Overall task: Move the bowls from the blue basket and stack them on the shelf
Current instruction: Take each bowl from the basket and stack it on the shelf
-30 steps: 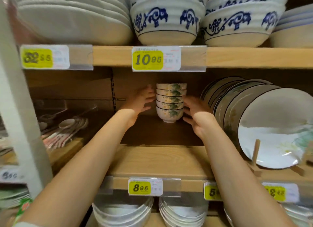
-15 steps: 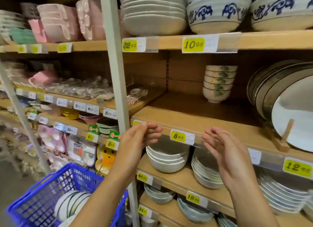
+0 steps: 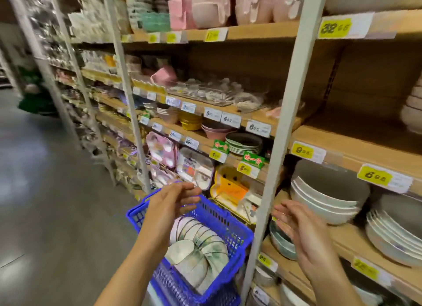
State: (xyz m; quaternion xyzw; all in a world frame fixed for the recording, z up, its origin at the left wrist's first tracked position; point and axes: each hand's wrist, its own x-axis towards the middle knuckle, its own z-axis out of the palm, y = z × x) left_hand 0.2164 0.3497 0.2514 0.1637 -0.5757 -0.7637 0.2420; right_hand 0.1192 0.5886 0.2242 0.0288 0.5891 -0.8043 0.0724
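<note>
Hovering empty and apart, fingers relaxed: left hand [image 3: 173,205] over the far rim of the blue basket [image 3: 220,214], right hand [image 3: 303,232] before a shelving post [image 3: 283,146]. Judged as the pick-up step, calling next for lowering both hands to the nested bowls [image 3: 201,244] lying on edge in the basket, below and between them, and gripping a few together. Bound for the shelf [image 3: 338,146] above the right hand, beside a stack [image 3: 414,114] half out of view.
</note>
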